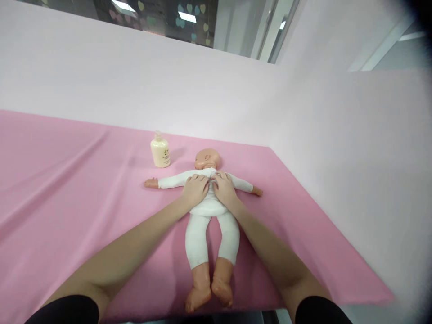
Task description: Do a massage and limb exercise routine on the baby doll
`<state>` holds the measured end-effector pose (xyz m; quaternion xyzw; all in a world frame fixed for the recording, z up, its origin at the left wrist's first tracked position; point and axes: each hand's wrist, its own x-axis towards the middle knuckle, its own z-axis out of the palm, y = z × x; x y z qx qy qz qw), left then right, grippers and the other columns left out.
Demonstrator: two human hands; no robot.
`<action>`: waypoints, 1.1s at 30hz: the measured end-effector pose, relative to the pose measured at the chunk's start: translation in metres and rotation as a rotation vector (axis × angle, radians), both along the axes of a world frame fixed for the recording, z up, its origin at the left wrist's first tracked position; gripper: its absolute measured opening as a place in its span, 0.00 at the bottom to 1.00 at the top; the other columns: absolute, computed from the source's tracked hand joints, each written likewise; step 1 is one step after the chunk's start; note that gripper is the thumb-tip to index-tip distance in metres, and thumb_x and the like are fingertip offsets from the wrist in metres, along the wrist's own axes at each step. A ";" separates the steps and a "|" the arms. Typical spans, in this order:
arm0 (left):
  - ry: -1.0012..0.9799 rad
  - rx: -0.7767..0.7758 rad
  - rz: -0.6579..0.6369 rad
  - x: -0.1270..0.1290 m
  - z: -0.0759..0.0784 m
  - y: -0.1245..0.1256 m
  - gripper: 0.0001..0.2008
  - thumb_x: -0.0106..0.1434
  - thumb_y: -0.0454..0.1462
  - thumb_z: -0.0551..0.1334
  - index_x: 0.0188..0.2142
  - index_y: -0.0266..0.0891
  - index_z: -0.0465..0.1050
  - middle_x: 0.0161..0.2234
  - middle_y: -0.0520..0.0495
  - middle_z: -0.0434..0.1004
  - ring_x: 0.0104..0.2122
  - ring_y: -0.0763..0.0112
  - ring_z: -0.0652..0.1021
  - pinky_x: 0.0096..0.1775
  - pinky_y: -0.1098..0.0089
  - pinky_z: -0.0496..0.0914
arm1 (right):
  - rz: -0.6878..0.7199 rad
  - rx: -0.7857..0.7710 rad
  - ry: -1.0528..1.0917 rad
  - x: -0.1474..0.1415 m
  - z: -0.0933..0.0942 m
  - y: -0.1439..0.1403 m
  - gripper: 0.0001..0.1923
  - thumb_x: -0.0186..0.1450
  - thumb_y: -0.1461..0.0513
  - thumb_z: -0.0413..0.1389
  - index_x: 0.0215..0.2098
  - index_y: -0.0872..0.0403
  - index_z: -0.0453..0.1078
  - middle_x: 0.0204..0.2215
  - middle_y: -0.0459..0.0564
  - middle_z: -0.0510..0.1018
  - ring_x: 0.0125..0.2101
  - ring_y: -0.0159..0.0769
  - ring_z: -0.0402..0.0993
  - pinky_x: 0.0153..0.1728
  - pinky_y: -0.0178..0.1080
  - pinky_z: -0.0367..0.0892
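Observation:
A baby doll [211, 208] in a white cloth body lies on the pink sheet, its head turned to the left and its arms spread wide. It appears to lie on its front, feet toward me. My left hand [195, 191] rests on the left side of its upper back, fingers laid over the white cloth. On the other side of the back lies my right hand [224, 188], also spread on the cloth. The fingertips of both hands come close together near the doll's midline. Neither hand grips anything that I can see.
A pale yellow pump bottle [160, 152] stands left of the doll's head. The pink sheet [84, 180] covers the table, with folds at the left. White walls [135, 81] rise behind and to the right, with a window [189, 22] at the top.

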<state>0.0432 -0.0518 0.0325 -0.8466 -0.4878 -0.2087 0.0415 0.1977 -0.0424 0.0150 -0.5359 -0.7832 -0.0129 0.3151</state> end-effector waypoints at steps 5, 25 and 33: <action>-0.005 -0.018 0.002 -0.001 0.001 0.001 0.10 0.66 0.37 0.51 0.42 0.38 0.69 0.42 0.44 0.75 0.43 0.59 0.70 0.43 0.60 0.63 | 0.045 -0.002 0.029 0.002 -0.003 0.004 0.12 0.62 0.69 0.47 0.41 0.55 0.68 0.44 0.54 0.73 0.48 0.43 0.65 0.51 0.45 0.59; 0.168 -0.074 0.090 0.010 0.006 -0.025 0.15 0.65 0.35 0.50 0.50 0.36 0.66 0.48 0.37 0.68 0.46 0.54 0.68 0.42 0.58 0.64 | -0.189 -0.276 -0.300 -0.021 0.013 -0.031 0.26 0.66 0.63 0.42 0.63 0.57 0.51 0.63 0.63 0.54 0.57 0.57 0.56 0.45 0.53 0.65; 0.239 -0.318 0.069 0.014 0.021 -0.063 0.16 0.62 0.33 0.55 0.50 0.33 0.66 0.43 0.34 0.72 0.40 0.55 0.73 0.35 0.62 0.67 | -0.002 -0.315 -0.370 -0.027 0.014 -0.060 0.16 0.60 0.68 0.49 0.46 0.56 0.69 0.41 0.64 0.73 0.42 0.50 0.69 0.38 0.47 0.66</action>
